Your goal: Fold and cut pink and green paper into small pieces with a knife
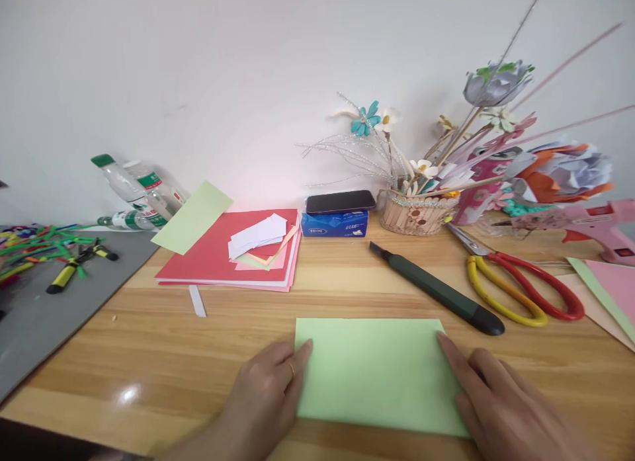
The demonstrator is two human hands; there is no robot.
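A light green sheet of paper (pixel 377 375) lies flat on the wooden table (pixel 149 355), long axis running nine to three o'clock, between the left hand (pixel 262 398) and right hand (pixel 501 408), both grips open with fingers resting on its side edges.

Under my fingers (pixel 449 348) lies a matt, smooth sheet of pale green paper (pixel 377 375). The bench (pixel 163 355) is varnished wood, glossy enough to catch a glare spot. The utility knife (pixel 436 289) looks like matt dark plastic; the scissors (pixel 516 282) pair metal blades with shiny plastic handles. The basket (pixel 414 213) is bare wooden sticks.
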